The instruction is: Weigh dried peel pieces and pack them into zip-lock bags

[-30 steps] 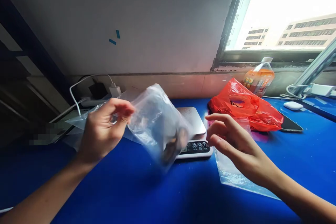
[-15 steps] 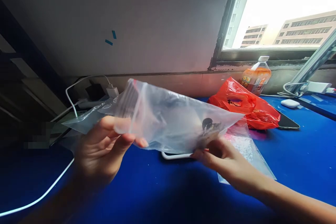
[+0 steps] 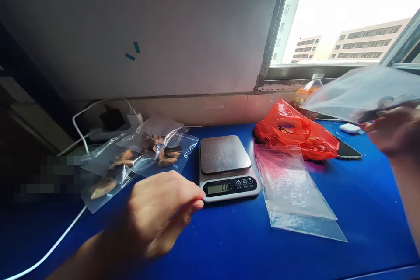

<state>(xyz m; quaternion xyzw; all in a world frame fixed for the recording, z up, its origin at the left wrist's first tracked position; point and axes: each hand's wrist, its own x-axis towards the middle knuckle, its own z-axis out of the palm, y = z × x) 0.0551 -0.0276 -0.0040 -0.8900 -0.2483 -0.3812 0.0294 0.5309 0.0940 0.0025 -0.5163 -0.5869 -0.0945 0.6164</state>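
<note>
At the scale's (image 3: pixel 226 162) eight o'clock, the left hand (image 3: pixel 160 214) has thumb and fingers nearly meeting on nothing visible — while toward two o'clock the blurred right hand (image 3: pixel 397 133) grips a clear bag (image 3: pixel 357 89) with dark pieces (image 3: pixel 385 103) inside, raised above the bench (image 3: pixel 229 245).

At the right of the frame, the right hand (image 3: pixel 398 127) reaches me only as a blur, its forearm cropped by the border; the clear bag (image 3: pixel 356 89) it grips is smeared and cut off there too, so I can't identify the dark contents (image 3: pixel 385 102); lower centre, the left hand (image 3: pixel 164 210) hides most of its own curled fingers from me; right of centre, the red bag (image 3: pixel 278 116) covers part of the phone (image 3: pixel 349 149) and the drink bottle (image 3: pixel 303 95); the scale's (image 3: pixel 226 155) finest print is too small.
</note>
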